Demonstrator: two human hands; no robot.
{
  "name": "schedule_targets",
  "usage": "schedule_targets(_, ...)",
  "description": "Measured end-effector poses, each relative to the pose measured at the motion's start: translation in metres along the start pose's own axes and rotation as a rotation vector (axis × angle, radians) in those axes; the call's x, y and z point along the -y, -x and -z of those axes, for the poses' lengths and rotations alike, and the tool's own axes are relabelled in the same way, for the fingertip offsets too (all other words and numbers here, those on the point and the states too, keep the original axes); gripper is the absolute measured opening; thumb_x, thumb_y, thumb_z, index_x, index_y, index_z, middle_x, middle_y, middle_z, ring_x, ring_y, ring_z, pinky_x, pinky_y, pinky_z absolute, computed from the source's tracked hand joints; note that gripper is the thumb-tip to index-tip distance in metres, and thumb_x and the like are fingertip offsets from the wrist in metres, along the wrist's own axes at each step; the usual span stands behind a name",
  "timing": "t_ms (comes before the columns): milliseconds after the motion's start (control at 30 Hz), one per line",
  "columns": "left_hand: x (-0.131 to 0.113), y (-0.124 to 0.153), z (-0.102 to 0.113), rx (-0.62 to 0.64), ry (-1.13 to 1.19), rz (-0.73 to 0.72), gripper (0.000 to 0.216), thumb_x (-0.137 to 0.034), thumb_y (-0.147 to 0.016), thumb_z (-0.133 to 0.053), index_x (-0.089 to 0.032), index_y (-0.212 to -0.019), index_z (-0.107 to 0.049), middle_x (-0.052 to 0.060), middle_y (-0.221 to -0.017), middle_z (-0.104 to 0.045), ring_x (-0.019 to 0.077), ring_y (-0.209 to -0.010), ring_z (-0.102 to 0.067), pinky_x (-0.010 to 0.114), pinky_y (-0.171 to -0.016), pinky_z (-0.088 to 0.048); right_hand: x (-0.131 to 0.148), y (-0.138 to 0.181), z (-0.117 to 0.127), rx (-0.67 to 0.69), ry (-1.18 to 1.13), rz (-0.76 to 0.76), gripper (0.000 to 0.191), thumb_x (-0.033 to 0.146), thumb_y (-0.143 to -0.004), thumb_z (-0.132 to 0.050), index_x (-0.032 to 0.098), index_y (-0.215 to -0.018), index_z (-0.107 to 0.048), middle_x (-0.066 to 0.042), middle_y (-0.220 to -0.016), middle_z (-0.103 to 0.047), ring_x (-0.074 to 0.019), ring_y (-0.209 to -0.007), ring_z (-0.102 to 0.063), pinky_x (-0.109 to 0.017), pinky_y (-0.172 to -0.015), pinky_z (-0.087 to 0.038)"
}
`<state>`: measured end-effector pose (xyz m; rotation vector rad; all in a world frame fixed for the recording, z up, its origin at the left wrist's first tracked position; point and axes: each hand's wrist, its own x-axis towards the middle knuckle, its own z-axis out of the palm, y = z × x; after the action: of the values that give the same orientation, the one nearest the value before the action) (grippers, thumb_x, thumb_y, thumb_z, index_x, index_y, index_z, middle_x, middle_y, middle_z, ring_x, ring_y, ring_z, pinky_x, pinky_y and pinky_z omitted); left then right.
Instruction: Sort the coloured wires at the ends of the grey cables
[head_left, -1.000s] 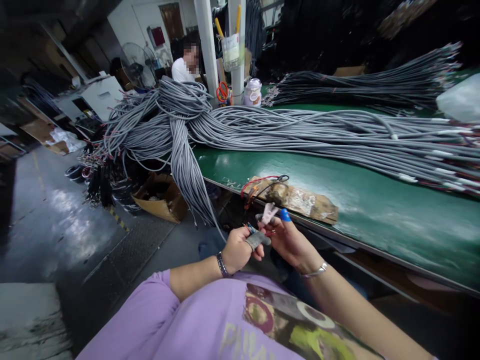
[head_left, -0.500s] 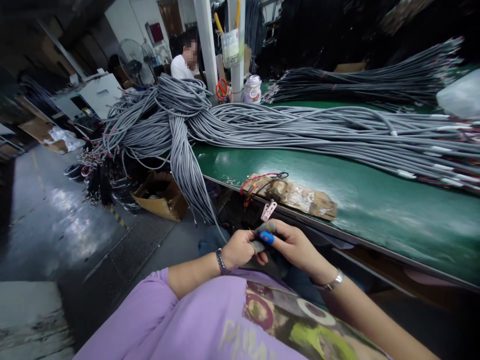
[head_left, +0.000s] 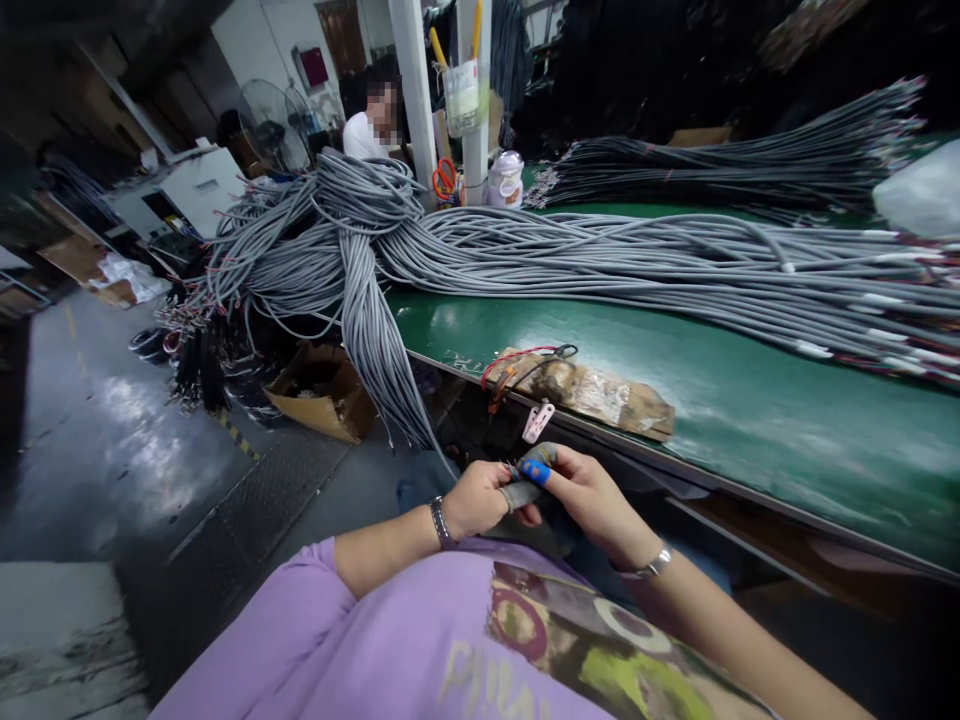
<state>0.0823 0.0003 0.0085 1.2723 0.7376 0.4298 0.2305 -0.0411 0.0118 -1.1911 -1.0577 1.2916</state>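
Observation:
In front of my waist my two hands meet at their fingertips. My left hand (head_left: 480,500) is closed around the end of a grey cable (head_left: 439,455), which comes down from the hanging bundle; the part inside the fist is hidden. A few thin wires (head_left: 510,466) poke out by its fingertips. My right hand (head_left: 589,495) pinches at these wires with thumb and forefinger. Its thumb wears a blue finger cover, and its forefinger a greyish one. A pink clip (head_left: 538,422) is just beyond the hands, at the table edge.
On the green table (head_left: 750,420) lies a long bundle of grey cables (head_left: 600,255), its knotted end hanging over the left edge. A wooden block (head_left: 622,400) with red and black leads sits near the front edge. Below stands a cardboard box (head_left: 319,395). A person (head_left: 365,135) sits behind.
My right hand has shifted slightly at the fingertips, and the thin wires between the hands show more clearly. The left hand has barely moved.

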Motion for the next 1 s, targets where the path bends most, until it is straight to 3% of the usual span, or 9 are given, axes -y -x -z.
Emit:
schedule_targets(67, 0.001, 0.001, 0.002, -0.011, -0.022, -0.043, 0.05, -0.061, -0.066, -0.071, -0.012, -0.059, -0.064, 0.006, -0.055, -0.063, 0.0127, -0.053, -0.057, 0.026, -0.06, -0.048, 0.004, -0.003, -0.002, 0.015, 0.015, -0.018, 0.036, 0.054, -0.07, -0.074, 0.02, -0.069, -0.062, 0.001, -0.052, -0.058, -0.0137, -0.049, -0.051, -0.028, -0.052, -0.042)
schedule_targets(300, 0.006, 0.0, 0.002, -0.2, 0.222, -0.076, 0.044, -0.055, -0.068, -0.071, -0.011, -0.067, -0.067, 0.006, -0.056, -0.065, 0.0141, -0.049, -0.059, 0.025, -0.053, -0.047, -0.009, -0.011, 0.005, -0.195, -0.061, -0.031, 0.042, 0.054, -0.063, -0.079, 0.018, -0.058, -0.058, 0.002, -0.055, -0.053, -0.0112, -0.054, -0.043, -0.026, -0.054, -0.036)
schedule_targets(467, 0.003, -0.001, -0.001, -0.23, 0.25, -0.07, 0.045, -0.054, -0.064, -0.074, -0.01, -0.066, -0.068, 0.006, -0.055, -0.064, 0.0137, -0.048, -0.059, 0.025, -0.052, -0.047, -0.013, -0.008, 0.007, -0.131, -0.209, -0.081, 0.039, 0.053, -0.062, -0.08, 0.018, -0.066, -0.062, 0.002, -0.061, -0.054, -0.0118, -0.056, -0.045, -0.027, -0.056, -0.038)
schedule_targets(600, 0.002, 0.001, -0.003, -0.197, 0.206, -0.059, 0.048, -0.058, -0.064, -0.072, -0.011, -0.06, -0.065, 0.007, -0.053, -0.063, 0.0137, -0.047, -0.058, 0.025, -0.052, -0.047, -0.007, -0.009, 0.0, -0.026, -0.191, -0.08, 0.034, 0.05, -0.068, -0.077, 0.018, -0.075, -0.066, -0.001, -0.066, -0.059, -0.0138, -0.059, -0.05, -0.029, -0.06, -0.041)
schedule_targets(900, 0.002, 0.001, 0.001, -0.241, 0.165, -0.073, 0.048, -0.056, -0.068, -0.068, -0.01, -0.056, -0.065, 0.007, -0.053, -0.062, 0.0131, -0.047, -0.058, 0.025, -0.052, -0.046, -0.007, -0.006, -0.007, -0.179, -0.116, -0.006, 0.035, 0.05, -0.066, -0.078, 0.02, -0.061, -0.06, 0.001, -0.058, -0.055, -0.0134, -0.056, -0.045, -0.03, -0.059, -0.039)
schedule_targets(1000, 0.002, 0.001, 0.001, -0.257, 0.163, -0.084, 0.047, -0.056, -0.068, -0.068, -0.011, -0.057, -0.063, 0.006, -0.052, -0.061, 0.0127, -0.046, -0.057, 0.025, -0.051, -0.046, -0.009, -0.005, -0.005, -0.128, -0.151, -0.03, 0.033, 0.048, -0.07, -0.075, 0.019, -0.065, -0.06, 0.001, -0.06, -0.055, -0.0132, -0.057, -0.047, -0.029, -0.059, -0.04)
